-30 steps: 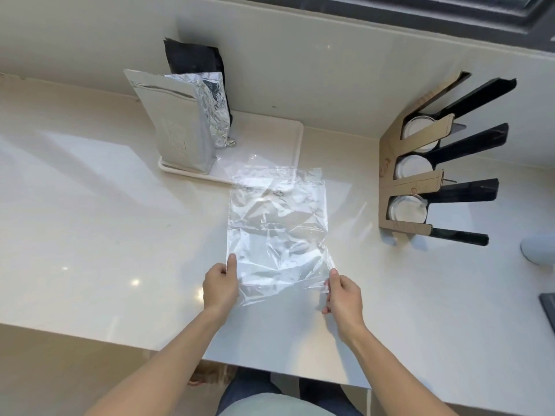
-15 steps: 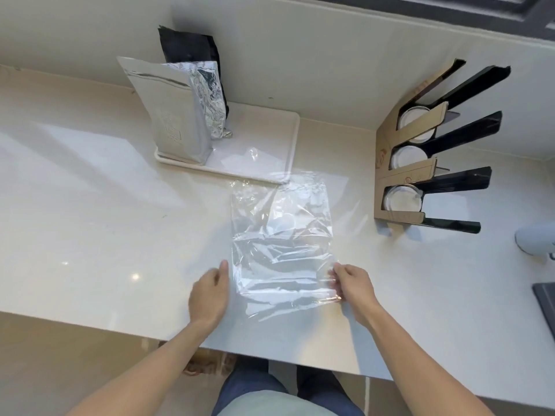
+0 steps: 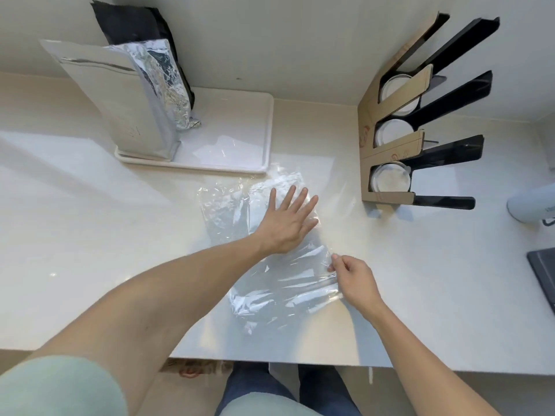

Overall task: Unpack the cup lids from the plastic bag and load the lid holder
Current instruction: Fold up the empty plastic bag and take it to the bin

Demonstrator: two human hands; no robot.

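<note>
Since half a second ago the left hand (image 3: 286, 226) has left the bag's near corner and slid across onto the middle of the bag (image 3: 270, 283), where it now lies flat, fingers spread wide, palm pressing the film to the counter (image 3: 90, 205). Right hand (image 3: 354, 283) has stayed at the right edge, thumb and forefinger pinched narrow on the film. Beyond the left fingertips stands the tray (image 3: 240, 127) with foil pouches (image 3: 129, 100). Up and to the right of them is the holder (image 3: 387, 130), its three slots showing white lids (image 3: 390, 180). The bag looks empty and smoothed, so I judge loading done and only flattening or folding left.
</note>
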